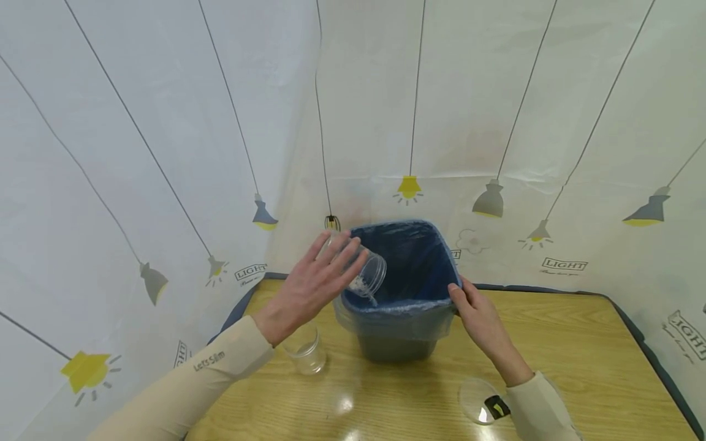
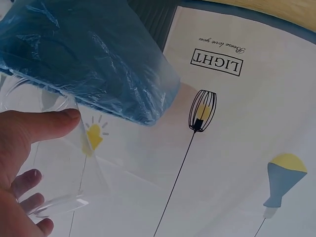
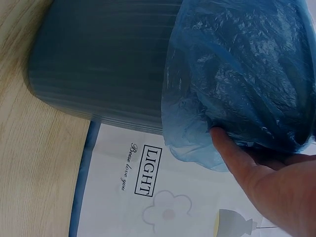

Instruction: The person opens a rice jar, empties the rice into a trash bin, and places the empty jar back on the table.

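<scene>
My left hand [image 1: 317, 275] grips a clear plastic jar [image 1: 377, 273], tipped on its side with its mouth over the trash bin [image 1: 397, 349]. White bits [image 1: 360, 285] lie inside near the jar's lower lip. In the left wrist view, the thumb [image 2: 54, 124] presses along the jar's wall, with fingertips behind it. A blue plastic liner [image 1: 405, 318] covers the bin's inside and folds down over its rim. My right hand [image 1: 477, 313] holds the bin's right rim through the liner, thumb outside; its other fingers are largely hidden in the right wrist view.
Left of the bin, a second clear jar [image 1: 310, 356] stands upright on the wooden table [image 1: 579, 349]. A clear round lid [image 1: 475, 398] lies by my right forearm, with a black label [image 1: 496, 407] at its edge. Lamp-printed sheeting [image 1: 375, 122] rises behind the table.
</scene>
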A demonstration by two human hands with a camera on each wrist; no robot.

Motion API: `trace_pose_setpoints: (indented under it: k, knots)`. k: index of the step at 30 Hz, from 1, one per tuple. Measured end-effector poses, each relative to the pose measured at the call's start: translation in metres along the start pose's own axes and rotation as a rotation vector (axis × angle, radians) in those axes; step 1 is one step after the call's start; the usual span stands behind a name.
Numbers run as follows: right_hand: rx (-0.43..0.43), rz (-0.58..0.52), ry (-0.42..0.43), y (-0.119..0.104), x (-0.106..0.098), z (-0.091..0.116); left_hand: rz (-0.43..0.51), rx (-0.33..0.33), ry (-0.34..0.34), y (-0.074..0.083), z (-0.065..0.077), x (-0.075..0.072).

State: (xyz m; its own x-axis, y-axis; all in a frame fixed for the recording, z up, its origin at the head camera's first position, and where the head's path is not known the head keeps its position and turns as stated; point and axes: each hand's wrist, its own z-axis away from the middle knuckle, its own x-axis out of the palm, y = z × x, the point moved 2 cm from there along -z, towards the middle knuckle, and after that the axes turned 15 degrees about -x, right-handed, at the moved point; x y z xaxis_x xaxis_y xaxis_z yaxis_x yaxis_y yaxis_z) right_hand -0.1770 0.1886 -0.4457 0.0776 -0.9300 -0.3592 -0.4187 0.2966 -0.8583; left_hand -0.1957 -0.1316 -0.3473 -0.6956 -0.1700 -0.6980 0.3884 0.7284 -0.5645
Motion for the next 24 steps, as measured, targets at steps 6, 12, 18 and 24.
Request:
trace_pose_setpoints:
  k: [6,12,18,24]
  knots:
    - [0.003,-0.014,-0.004,0.0006,0.0001,-0.0003,-0.068,0.042,0.009,0.0006,-0.0014,-0.0020]
    - [0.000,0.012,-0.004,0.0006,-0.0001,0.0006,-0.088,0.038,0.038,0.0005,-0.0031,-0.0011]
    - [0.007,0.027,-0.010,0.0034,0.0004,0.0010,-0.081,0.010,0.018,0.0015,-0.0037,-0.0012]
    - [0.011,0.004,-0.013,0.0065,0.0015,0.0014,-0.116,0.016,0.033,0.0040,-0.0047,-0.0022]
